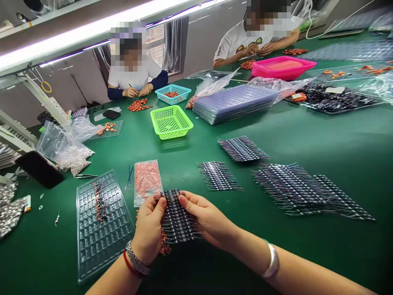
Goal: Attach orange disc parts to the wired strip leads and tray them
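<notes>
Green work mat (307, 135), shared bench. Item 1: strip of taped wire-lead components (177, 219), held level above the near edge, left hand (149, 231) and right hand (206, 219) each pinching 1 side, presumably to keep leads straight. Clear compartment tray (98, 229) just left; 3 like strips (242, 148) beyond.

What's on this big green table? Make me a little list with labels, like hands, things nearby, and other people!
left hand: left hand grips the left edge of a strip of taped components
right hand: right hand pinches the same strip's right side
left of hands: clear plastic tray holding a few small orange parts
behind hands: bag of orange parts
right side: more loose strips
middle of table: green basket; blue basket behind it
far side: pink tub
people: two seated across the green table, hands busy with orange parts
</notes>
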`<action>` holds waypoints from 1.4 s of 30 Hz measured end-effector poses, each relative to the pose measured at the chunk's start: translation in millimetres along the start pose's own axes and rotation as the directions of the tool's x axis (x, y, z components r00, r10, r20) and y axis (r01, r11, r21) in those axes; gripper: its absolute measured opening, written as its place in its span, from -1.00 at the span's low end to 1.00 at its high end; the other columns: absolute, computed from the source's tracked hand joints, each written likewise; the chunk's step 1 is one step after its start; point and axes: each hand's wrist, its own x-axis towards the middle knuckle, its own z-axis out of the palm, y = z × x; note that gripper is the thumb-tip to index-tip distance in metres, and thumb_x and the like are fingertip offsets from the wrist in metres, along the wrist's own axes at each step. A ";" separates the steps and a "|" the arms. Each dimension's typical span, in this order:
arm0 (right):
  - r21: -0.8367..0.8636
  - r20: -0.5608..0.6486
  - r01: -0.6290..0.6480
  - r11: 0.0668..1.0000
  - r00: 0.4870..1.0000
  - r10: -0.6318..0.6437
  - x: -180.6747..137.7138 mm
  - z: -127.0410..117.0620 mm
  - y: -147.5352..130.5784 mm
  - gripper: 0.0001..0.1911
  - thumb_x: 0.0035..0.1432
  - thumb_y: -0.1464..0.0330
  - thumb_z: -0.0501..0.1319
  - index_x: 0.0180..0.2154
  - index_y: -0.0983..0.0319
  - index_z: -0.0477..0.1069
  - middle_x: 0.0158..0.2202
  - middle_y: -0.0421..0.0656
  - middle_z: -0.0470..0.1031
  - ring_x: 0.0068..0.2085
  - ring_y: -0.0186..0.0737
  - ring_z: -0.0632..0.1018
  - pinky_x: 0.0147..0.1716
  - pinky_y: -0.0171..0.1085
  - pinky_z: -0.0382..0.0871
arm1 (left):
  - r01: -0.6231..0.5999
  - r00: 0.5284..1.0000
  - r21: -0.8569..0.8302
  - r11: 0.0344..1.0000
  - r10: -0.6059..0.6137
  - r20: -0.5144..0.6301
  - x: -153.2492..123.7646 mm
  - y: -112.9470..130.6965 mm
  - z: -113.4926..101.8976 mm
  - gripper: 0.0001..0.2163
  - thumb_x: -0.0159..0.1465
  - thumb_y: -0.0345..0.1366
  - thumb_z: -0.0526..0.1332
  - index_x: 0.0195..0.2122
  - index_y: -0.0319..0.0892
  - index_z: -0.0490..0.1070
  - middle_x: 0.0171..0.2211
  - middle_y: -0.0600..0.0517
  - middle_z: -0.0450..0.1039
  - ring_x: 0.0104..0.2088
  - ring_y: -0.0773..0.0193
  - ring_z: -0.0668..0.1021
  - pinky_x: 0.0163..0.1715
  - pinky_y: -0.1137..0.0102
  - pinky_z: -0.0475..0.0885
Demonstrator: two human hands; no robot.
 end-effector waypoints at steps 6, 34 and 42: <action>0.011 -0.005 -0.006 1.000 1.000 0.006 1.3 -1.0 1.5 -0.55 -0.05 0.06 0.51 -0.34 0.24 0.45 -0.35 -0.16 0.54 -0.26 -0.12 0.55 -0.25 -0.21 0.44 | -0.004 1.000 0.008 1.000 0.004 -0.010 1.7 -1.3 -0.7 -0.60 -0.07 -0.05 0.50 -0.34 -0.23 0.52 -0.40 0.02 0.53 -0.35 0.25 0.53 -0.31 0.40 0.40; 0.020 -0.015 -0.034 0.999 0.999 0.034 4.1 -5.2 10.2 -0.56 -0.04 0.07 0.50 -0.31 0.24 0.48 -0.36 -0.15 0.54 -0.24 -0.10 0.55 -0.21 -0.18 0.43 | 0.038 0.998 -0.035 0.999 -0.040 -0.050 2.6 -8.2 -0.1 -0.55 -0.09 -0.08 0.51 -0.26 -0.23 0.52 -0.33 -0.02 0.55 -0.24 0.16 0.57 -0.17 0.30 0.45; -0.030 -0.040 0.007 1.000 0.999 -0.009 6.7 -5.7 3.3 -0.55 -0.04 0.04 0.50 -0.34 0.23 0.44 -0.36 -0.17 0.53 -0.27 -0.13 0.55 -0.25 -0.21 0.44 | 0.018 0.999 -0.023 1.000 -0.019 -0.030 2.8 -5.0 0.7 -0.56 -0.04 -0.02 0.48 -0.24 -0.20 0.49 -0.29 -0.01 0.55 -0.19 0.16 0.57 -0.16 0.33 0.45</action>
